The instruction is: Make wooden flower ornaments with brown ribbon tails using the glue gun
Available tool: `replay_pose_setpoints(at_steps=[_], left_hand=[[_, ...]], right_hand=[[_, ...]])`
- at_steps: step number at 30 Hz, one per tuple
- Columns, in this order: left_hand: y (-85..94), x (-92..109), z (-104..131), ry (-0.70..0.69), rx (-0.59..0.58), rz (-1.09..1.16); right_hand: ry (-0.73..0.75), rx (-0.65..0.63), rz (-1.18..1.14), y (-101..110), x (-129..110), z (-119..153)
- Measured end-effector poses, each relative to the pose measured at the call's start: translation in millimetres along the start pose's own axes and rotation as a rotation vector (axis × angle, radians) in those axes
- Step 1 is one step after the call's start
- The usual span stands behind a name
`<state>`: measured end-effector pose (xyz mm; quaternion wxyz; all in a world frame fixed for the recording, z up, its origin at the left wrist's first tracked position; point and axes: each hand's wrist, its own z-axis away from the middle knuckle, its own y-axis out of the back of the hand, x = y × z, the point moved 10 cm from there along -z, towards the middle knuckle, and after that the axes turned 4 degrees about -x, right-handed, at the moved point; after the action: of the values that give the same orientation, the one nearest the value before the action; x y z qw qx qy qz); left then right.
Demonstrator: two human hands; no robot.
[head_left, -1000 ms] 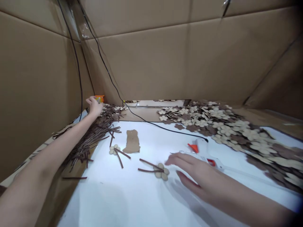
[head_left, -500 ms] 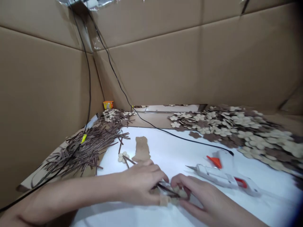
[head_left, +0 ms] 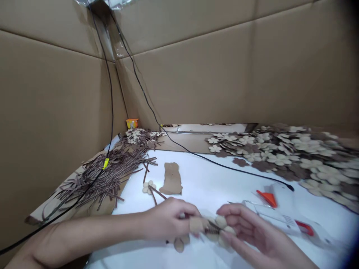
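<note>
Felt flower pieces (head_left: 221, 224), beige with a dark toothed part among them, are held between my two hands. My left hand (head_left: 174, 220) has its fingers closed on the left side of this flower piece, with a tan wrap around one fingertip. At the right petals, my right hand (head_left: 252, 231) pinches with thumb and fingers. More beige petals (head_left: 179, 243) show under my left hand. Beyond the hands, a beige flower with brown strips (head_left: 149, 186) lies near a tan felt scrap (head_left: 171, 179) on the white board (head_left: 202, 175).
A white glue gun (head_left: 280, 218) with an orange stand (head_left: 267, 198) lies at right. Brown strips (head_left: 112, 172) are heaped at left, flower cutouts (head_left: 280, 149) at back right. A black cable (head_left: 196, 153) crosses the board. Cardboard walls (head_left: 182, 74) stand behind.
The view has shifted slightly, so the surroundings sit differently. My right hand has moved rightward and opened its grip wider around the petals; the flower piece shows more. Petals now show under my left hand.
</note>
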<state>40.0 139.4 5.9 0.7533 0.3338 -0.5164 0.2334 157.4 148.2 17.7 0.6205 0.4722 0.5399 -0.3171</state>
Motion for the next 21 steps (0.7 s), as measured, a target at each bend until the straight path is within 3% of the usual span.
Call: replay_pose_setpoints(at_steps=[4,8,12,15,18,21], left_hand=[[26.3,2,4,-0.005,0.159,0.248],[36.5,-2,2,0.003,0.156,0.374],[44.1,-1,2,-0.022,0.172,0.347],[60.4,10,9,-0.068,0.290,0.106],[69.9,39,24,-0.158,0.370,-0.341],[43.4,56,32,-0.252,0.139,-0.745]], right_hand=[[-0.046,0.031,-0.132,2,-8,0],[-0.085,0.051,-0.136,6,-7,0],[-0.086,0.018,-0.062,3,-5,4],[-0.065,-0.110,0.095,-9,-9,8],[-0.106,-0.278,0.287,-26,-7,15],[-0.117,-0.432,0.376,-40,-8,23]])
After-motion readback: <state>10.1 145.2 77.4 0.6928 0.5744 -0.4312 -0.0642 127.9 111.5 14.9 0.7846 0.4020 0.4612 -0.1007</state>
